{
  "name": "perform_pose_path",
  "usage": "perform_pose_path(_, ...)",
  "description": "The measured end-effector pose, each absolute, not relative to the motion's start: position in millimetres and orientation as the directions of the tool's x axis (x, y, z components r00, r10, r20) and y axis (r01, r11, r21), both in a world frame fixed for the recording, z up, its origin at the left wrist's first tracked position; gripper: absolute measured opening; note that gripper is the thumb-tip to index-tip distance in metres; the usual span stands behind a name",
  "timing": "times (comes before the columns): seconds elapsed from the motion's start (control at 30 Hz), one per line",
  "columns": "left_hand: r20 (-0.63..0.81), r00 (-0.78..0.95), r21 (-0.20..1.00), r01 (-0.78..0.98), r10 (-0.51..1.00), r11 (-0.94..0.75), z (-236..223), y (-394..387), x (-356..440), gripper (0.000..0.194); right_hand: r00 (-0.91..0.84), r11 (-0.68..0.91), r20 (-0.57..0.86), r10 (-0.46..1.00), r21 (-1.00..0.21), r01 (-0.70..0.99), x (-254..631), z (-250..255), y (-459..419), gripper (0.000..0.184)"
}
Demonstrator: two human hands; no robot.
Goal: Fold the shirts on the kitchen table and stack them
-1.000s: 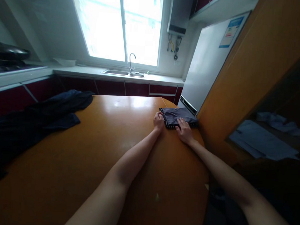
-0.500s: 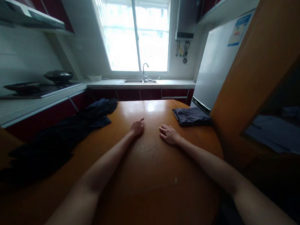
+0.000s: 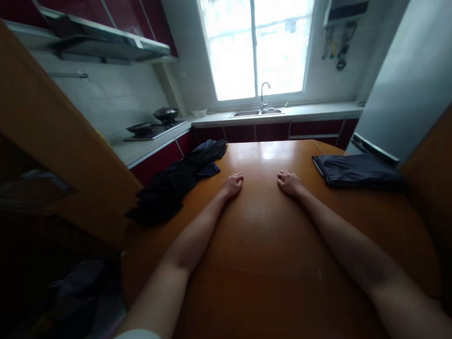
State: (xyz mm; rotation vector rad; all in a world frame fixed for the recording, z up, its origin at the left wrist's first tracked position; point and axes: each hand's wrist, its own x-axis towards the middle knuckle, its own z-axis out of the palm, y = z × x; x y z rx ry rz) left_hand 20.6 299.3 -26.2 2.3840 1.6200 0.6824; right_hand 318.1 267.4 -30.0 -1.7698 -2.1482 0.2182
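My left hand [image 3: 233,185] rests on the brown wooden table [image 3: 261,231] with its fingers curled in, and no object shows in it. Across from it, my right hand [image 3: 290,183] lies on the tabletop, palm down, fingers stretched out and holding nothing. To the right of that hand sits a neatly folded dark grey garment [image 3: 361,170] with a dark beaded-looking edge; the hand is apart from it. Left of my left hand, a loose heap of dark clothes [image 3: 180,182] lies along the table's edge, not touched by either hand.
Beyond the table runs a white counter with a sink [image 3: 256,112] and faucet under a window. Pans [image 3: 165,114] stand on a stove at the left, below a range hood [image 3: 100,46]. A fridge [image 3: 413,82] rises behind the folded garment.
Both hands have let go of the folded garment and moved left to the middle of the table. The view has swung left, showing more of the stove side. The garment stays at the table's right side.
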Motion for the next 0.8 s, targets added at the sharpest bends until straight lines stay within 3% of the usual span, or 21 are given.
perform_pose_path(0.2,0.261,0.363,0.348,0.829,0.894,-0.438,-36.4,296.9,19.1,0.036,-0.149,0.227,0.21,0.966,-0.423,0.877,333.5,-46.9,278.6,0.043)
perform_pose_path(0.67,0.263,0.435,0.403,0.761,0.861,-0.507,-32.1,292.0,16.9,0.031,-0.18,0.273,0.246,0.952,-0.422,0.865,335.1,-53.7,278.7,0.041)
perform_pose_path(0.8,0.262,0.319,0.439,0.801,0.911,-0.406,-8.3,295.5,-1.5,0.026,-0.189,0.284,0.25,0.95,-0.432,0.856,337.2,-54.8,277.0,0.04)
